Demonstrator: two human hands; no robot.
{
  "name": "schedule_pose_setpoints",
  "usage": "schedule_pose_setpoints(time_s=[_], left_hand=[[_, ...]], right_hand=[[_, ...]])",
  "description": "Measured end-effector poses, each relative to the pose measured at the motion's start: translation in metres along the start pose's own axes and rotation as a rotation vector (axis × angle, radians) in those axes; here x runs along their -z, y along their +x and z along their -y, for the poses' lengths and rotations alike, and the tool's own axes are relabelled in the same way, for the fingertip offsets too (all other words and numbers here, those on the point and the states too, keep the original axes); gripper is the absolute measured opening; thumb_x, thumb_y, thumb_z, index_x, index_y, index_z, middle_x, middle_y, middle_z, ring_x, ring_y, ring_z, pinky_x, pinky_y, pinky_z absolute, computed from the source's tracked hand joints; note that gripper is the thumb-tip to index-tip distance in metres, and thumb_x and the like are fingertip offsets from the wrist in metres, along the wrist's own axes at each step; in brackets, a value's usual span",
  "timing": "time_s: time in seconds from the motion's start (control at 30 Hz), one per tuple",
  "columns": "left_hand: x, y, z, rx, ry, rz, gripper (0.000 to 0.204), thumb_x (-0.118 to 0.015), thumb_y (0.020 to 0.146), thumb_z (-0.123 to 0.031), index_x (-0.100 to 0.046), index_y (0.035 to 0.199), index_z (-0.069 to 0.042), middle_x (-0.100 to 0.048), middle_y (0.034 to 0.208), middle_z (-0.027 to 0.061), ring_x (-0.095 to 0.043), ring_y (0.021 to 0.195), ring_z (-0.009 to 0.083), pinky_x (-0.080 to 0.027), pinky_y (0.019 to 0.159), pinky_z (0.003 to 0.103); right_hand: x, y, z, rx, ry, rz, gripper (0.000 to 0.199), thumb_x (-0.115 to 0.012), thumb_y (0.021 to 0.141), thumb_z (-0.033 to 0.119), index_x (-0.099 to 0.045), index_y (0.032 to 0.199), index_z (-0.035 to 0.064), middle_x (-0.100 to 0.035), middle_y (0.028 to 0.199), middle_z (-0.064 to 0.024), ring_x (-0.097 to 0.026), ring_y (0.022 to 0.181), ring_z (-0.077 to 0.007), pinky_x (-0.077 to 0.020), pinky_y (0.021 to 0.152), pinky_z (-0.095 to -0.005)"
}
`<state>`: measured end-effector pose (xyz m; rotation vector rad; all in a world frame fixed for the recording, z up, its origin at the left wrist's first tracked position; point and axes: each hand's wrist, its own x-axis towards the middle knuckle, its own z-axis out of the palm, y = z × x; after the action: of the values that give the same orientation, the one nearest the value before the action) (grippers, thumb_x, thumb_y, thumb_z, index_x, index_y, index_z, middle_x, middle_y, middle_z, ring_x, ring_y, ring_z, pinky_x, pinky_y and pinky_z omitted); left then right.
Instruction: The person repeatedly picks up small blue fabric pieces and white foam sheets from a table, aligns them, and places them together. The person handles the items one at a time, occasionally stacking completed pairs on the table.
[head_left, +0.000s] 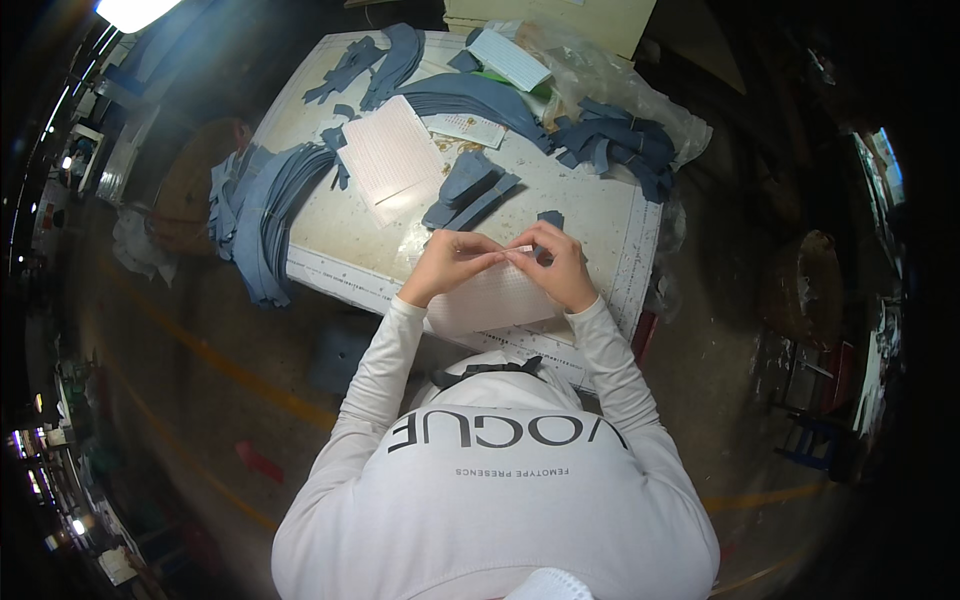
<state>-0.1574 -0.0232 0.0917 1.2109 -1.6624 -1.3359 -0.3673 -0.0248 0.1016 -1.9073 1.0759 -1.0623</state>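
My left hand [455, 264] and my right hand [558, 265] meet over the near part of the table, fingertips pinched together. Between them they grip the upper edge of a pale sheet [490, 302] covered in fine rows of small marks. It hangs toward me over the table's near edge. Whether a small piece is also between the fingertips is too small to tell. Just beyond my hands lies a small pile of blue-grey fabric pieces [468, 188]. A small dark blue scrap [550, 217] shows right behind my right hand.
On the white table [330, 235], more pale sheets [392, 150] lie left of centre. Bundled blue-grey fabric strips [270, 225] hang over the left edge. A curved fabric stack [465, 98], another fabric bundle [625, 145] and clear plastic [675, 120] occupy the far side.
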Motion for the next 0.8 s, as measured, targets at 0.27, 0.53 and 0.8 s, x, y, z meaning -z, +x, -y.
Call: schedule_pose_setpoints(time_s=[0.27, 0.53, 0.8], left_hand=[[0.0, -0.007, 0.006, -0.178, -0.01, -0.093, 0.017, -0.07, 0.086, -0.01, -0.067, 0.097, 0.004, -0.067, 0.089, 0.0026, -0.06, 0.079, 0.0063, -0.05, 0.073, 0.021], [0.005, -0.015, 0.019, 0.073, 0.106, 0.019, 0.022, -0.068, 0.088, -0.011, -0.064, 0.103, 0.004, -0.067, 0.092, 0.0042, -0.06, 0.086, 0.007, -0.048, 0.078, 0.022], [0.01, -0.022, 0.043, -0.019, -0.077, -0.111, 0.024, -0.07, 0.085, -0.017, -0.068, 0.103, -0.002, -0.068, 0.096, 0.0055, -0.063, 0.086, 0.0107, -0.049, 0.082, 0.027]], right_hand=[[0.012, 0.006, -0.023, -0.246, 0.231, 0.096, 0.01, -0.07, 0.085, 0.007, -0.065, 0.085, -0.0018, -0.066, 0.078, -0.0017, -0.06, 0.071, -0.0052, -0.0482, 0.064, -0.0201], [0.01, 0.002, -0.04, -0.29, 0.254, 0.166, 0.009, -0.069, 0.086, 0.008, -0.065, 0.086, -0.0004, -0.065, 0.078, -0.0006, -0.059, 0.071, -0.0049, -0.0472, 0.064, -0.0192], [0.005, 0.001, -0.071, -0.355, 0.326, 0.152, 0.014, -0.072, 0.084, 0.012, -0.067, 0.088, -0.0011, -0.066, 0.076, -0.0026, -0.058, 0.067, -0.0056, -0.0463, 0.061, -0.0198]])
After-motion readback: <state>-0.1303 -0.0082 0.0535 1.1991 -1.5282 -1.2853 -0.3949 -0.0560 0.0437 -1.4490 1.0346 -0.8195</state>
